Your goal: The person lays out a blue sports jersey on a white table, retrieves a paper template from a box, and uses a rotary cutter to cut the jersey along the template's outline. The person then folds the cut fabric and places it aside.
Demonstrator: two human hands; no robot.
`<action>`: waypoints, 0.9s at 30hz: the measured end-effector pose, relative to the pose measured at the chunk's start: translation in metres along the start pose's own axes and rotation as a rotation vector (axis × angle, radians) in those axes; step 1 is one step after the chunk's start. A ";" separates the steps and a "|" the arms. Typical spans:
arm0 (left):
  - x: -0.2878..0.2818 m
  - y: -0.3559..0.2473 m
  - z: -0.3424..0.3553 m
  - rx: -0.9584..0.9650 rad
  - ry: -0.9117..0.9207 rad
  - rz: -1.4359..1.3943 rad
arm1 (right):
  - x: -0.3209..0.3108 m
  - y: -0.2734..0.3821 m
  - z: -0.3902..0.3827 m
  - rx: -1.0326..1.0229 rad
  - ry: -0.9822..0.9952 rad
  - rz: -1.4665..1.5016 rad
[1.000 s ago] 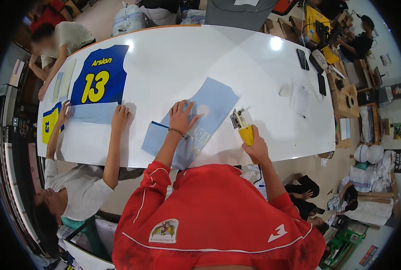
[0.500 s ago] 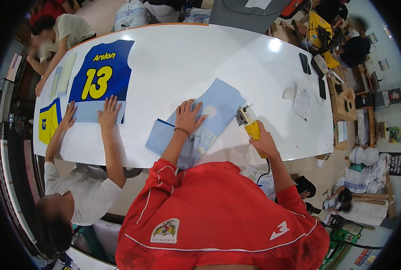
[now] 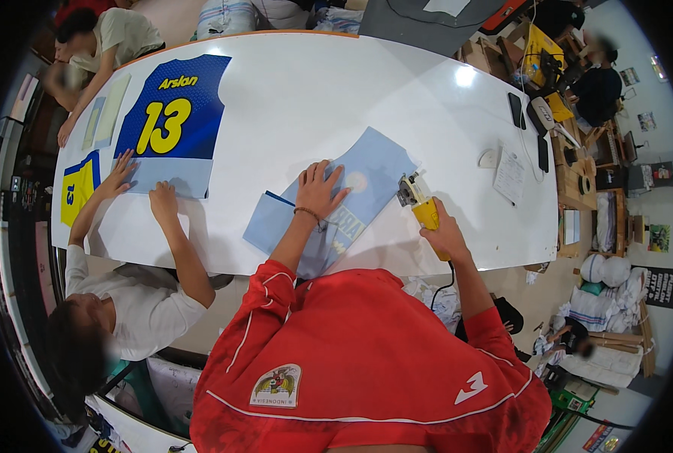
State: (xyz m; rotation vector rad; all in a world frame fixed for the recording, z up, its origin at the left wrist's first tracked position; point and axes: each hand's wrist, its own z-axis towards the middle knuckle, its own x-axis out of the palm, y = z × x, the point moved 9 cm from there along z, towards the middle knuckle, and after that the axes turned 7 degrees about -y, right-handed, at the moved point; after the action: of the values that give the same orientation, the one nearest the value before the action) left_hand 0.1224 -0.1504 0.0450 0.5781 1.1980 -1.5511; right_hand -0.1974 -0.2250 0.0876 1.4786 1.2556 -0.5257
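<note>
Fabric (image 3: 380, 157), pale blue, lies aslant on the white worktop (image 3: 291, 90). The left grip (image 3: 321, 190) is open on top of it, palm down and fingers spread. The right grip (image 3: 446, 230) is closed around a yellow tool (image 3: 425, 214), whose metal head stands at the fabric's right edge; I cannot tell whether the two touch. A black cord (image 3: 452, 273) hangs from the tool's lower end. To the left, a co-worker's hands (image 3: 164, 202) touch a pale blue strip (image 3: 181, 177) along the bottom of a dark blue panel (image 3: 181, 94). Paper (image 3: 508, 175) lies to the right, near a phone (image 3: 515, 111).
</note>
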 end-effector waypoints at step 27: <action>0.000 -0.001 0.000 -0.018 -0.008 -0.020 | 0.017 0.013 0.010 0.076 -0.042 0.139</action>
State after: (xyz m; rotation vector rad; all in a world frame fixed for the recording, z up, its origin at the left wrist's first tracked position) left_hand 0.1220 -0.1502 0.0453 0.5493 1.2143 -1.5565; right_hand -0.1770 -0.2254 0.0760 1.5979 1.1014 -0.5141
